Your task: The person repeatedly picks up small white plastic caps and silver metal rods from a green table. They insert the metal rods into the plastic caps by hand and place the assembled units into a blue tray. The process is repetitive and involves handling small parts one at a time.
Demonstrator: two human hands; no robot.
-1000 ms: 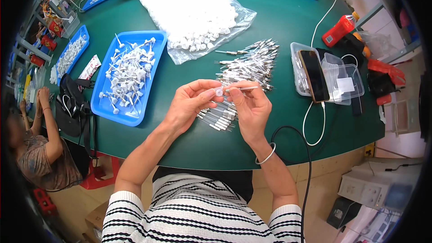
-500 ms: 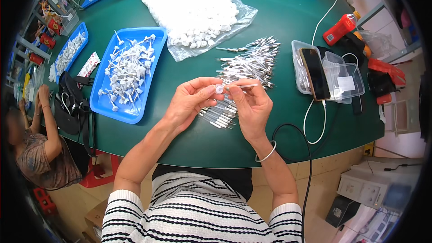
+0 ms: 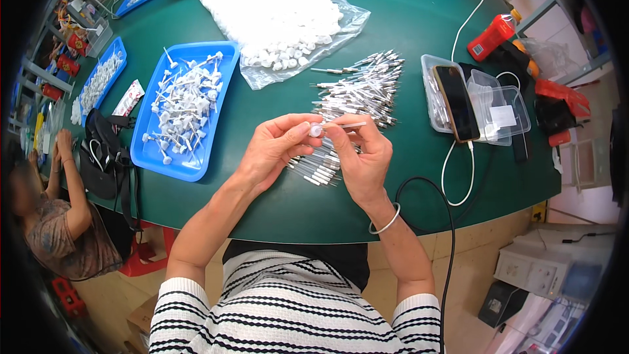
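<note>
My left hand [image 3: 274, 147] pinches a small white plastic cap [image 3: 316, 131] between thumb and forefinger. Close against it, my right hand [image 3: 362, 157] grips a thin metal rod [image 3: 354, 124], its inner end at the cap. Whether the rod sits inside the cap, I cannot tell. Just beyond and partly beneath my hands lies a pile of thin rods with white sleeves [image 3: 360, 88]. To the left, a blue tray [image 3: 208, 151] holds many white caps with rods attached. A clear plastic bag [image 3: 252, 0] full of loose white caps lies at the far side.
At right, a phone [image 3: 457, 101] leans on clear plastic boxes [image 3: 514, 124], with a white cable [image 3: 472, 183] below. A red bottle [image 3: 491, 38] stands beyond. A black bag [image 3: 101, 157] hangs at the left edge, near another person [image 3: 65, 223]. A second blue tray [image 3: 118, 49] lies far left.
Both hands have shifted very slightly left, along with the whole view. The cap has tilted a little in my left fingers, and the rod still points at it.
</note>
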